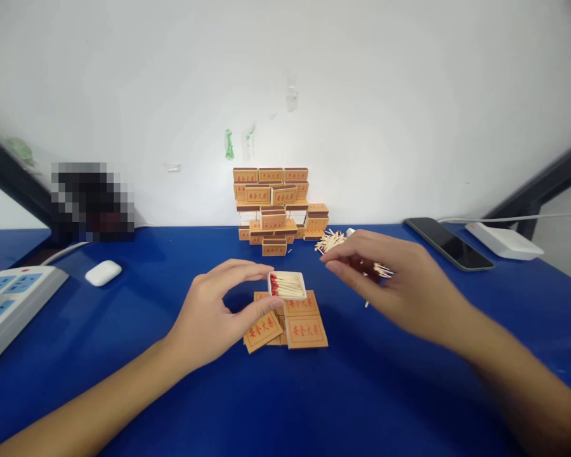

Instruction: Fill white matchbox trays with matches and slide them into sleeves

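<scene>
My left hand (219, 301) grips a small white matchbox tray (299, 277) between thumb and fingers. Inside it lie several matches (289, 285), their red heads toward the left. Beneath the tray, flat matchbox sleeves (307, 331) with red print are spread on the blue table. To the right, my right hand (390, 276) hovers with thumb and forefinger drawn together; whatever is between the tips is too small to make out. Loose matches (383, 270) show by its palm, whether held or lying behind I cannot tell. A match pile (330, 241) lies just beyond its fingertips, partly covered.
Against the white wall stands a stack of matchboxes (273, 219). A power strip (23, 298) and a white earbud case (103, 273) are on the left. On the right lie a dark phone (450, 243) and a white block-shaped device (504, 241) with cables behind.
</scene>
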Available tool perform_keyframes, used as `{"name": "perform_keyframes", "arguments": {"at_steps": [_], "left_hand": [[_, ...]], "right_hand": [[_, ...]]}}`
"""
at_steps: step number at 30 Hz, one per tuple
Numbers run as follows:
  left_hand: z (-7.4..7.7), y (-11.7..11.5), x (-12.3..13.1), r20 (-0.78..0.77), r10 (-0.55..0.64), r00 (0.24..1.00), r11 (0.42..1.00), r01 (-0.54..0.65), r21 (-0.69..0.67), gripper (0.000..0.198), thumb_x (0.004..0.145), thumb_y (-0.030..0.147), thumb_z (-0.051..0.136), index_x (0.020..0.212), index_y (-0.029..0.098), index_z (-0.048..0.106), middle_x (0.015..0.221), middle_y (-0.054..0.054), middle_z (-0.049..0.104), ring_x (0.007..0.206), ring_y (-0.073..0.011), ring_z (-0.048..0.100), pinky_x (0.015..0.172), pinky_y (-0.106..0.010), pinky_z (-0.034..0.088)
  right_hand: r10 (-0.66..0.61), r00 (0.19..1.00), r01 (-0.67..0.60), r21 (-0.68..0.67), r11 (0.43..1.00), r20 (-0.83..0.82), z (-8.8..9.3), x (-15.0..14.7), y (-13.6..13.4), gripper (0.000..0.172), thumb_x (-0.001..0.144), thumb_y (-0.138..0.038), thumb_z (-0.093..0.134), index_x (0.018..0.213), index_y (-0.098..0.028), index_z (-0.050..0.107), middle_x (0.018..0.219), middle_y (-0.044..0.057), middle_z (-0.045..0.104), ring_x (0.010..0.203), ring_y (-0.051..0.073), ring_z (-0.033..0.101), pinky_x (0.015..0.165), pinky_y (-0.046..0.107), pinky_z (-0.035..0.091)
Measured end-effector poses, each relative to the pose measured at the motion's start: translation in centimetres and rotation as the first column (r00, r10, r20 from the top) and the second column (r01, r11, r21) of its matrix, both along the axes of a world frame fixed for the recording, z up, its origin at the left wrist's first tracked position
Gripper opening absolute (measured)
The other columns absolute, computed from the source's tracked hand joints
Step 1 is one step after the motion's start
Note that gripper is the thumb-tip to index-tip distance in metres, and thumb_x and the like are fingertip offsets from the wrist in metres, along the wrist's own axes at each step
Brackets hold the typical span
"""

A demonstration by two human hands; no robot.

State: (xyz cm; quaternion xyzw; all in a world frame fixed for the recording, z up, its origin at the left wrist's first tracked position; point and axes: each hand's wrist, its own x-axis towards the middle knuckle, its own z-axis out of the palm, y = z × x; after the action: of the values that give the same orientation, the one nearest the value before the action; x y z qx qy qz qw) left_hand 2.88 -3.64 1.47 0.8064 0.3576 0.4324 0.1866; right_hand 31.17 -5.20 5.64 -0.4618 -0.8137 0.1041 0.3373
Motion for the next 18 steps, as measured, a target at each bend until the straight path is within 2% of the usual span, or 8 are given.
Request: {"name": "perform_keyframes", "arguments": {"at_steps": [2, 4, 7, 11, 15, 18], "left_hand": [[0.0, 0.3, -0.1, 0.012, 0.049, 0.999, 0.998, -0.049, -0.04, 0.026, 0.089, 0.036, 0.085, 0.111, 0.025, 0.08, 0.113, -0.002, 0.082, 0.102, -0.0206, 0.079, 0.094, -0.034, 0.065], [0.0, 0.6, -0.3, 0.025, 0.097, 0.995, 0.993, -0.094, -0.077, 0.027, 0.088, 0.038, 0.084, 0.111, 0.025, 0.08, 0.11, -0.001, 0.083, 0.102, -0.0212, 0.08, 0.093, -0.034, 0.066], [-0.1, 0.9, -0.4, 0.026, 0.126, 0.992, 0.988, -0.123, -0.096, 0.03, 0.088, 0.04, 0.084, 0.113, 0.025, 0.079, 0.109, -0.001, 0.083, 0.102, -0.0216, 0.08, 0.094, -0.034, 0.066], [-0.3, 1.0, -0.4, 0.006, 0.102, 0.995, 0.992, -0.101, -0.074, 0.029, 0.089, 0.04, 0.084, 0.114, 0.025, 0.08, 0.111, -0.001, 0.083, 0.103, -0.021, 0.079, 0.096, -0.034, 0.065], [-0.3, 0.9, -0.4, -0.006, 0.083, 0.996, 0.994, -0.084, -0.064, 0.028, 0.09, 0.039, 0.083, 0.115, 0.026, 0.079, 0.113, -0.002, 0.082, 0.104, -0.0215, 0.078, 0.097, -0.036, 0.065], [-0.2, 0.8, -0.4, -0.009, 0.064, 0.998, 0.997, -0.064, -0.043, 0.028, 0.09, 0.038, 0.082, 0.115, 0.026, 0.079, 0.114, -0.004, 0.082, 0.103, -0.0227, 0.078, 0.096, -0.039, 0.065]], "right_hand": [[0.092, 0.983, -0.055, -0.221, 0.974, 0.156, 0.7, 2.9, 0.6, 0.014, 0.099, -0.033, 0.065, 0.097, -0.028, 0.077, 0.088, 0.002, 0.075, 0.07, 0.016, 0.062, 0.062, 0.031, 0.047], [0.119, 0.957, -0.005, -0.394, 0.919, 0.265, 0.7, 5.4, 1.3, 0.014, 0.095, -0.035, 0.067, 0.091, -0.027, 0.078, 0.086, 0.002, 0.075, 0.07, 0.017, 0.063, 0.061, 0.031, 0.046], [0.106, 0.936, 0.094, -0.528, 0.844, 0.336, 0.0, 7.6, 2.3, 0.017, 0.089, -0.043, 0.072, 0.096, -0.028, 0.078, 0.087, 0.003, 0.074, 0.075, 0.02, 0.065, 0.063, 0.032, 0.048], [0.141, 0.913, 0.121, -0.584, 0.803, 0.382, -1.0, 7.6, 2.8, 0.018, 0.084, -0.044, 0.076, 0.093, -0.029, 0.079, 0.092, 0.003, 0.072, 0.083, 0.022, 0.065, 0.07, 0.034, 0.049], [0.177, 0.908, 0.102, -0.61, 0.786, 0.38, -1.3, 6.8, 2.6, 0.016, 0.088, -0.042, 0.071, 0.087, -0.027, 0.077, 0.092, 0.004, 0.071, 0.08, 0.02, 0.063, 0.068, 0.033, 0.046], [0.137, 0.933, 0.078, -0.559, 0.825, 0.332, -1.0, 6.1, 2.2, 0.017, 0.09, -0.042, 0.069, 0.088, -0.026, 0.075, 0.087, 0.004, 0.07, 0.071, 0.019, 0.061, 0.061, 0.031, 0.045]]}}
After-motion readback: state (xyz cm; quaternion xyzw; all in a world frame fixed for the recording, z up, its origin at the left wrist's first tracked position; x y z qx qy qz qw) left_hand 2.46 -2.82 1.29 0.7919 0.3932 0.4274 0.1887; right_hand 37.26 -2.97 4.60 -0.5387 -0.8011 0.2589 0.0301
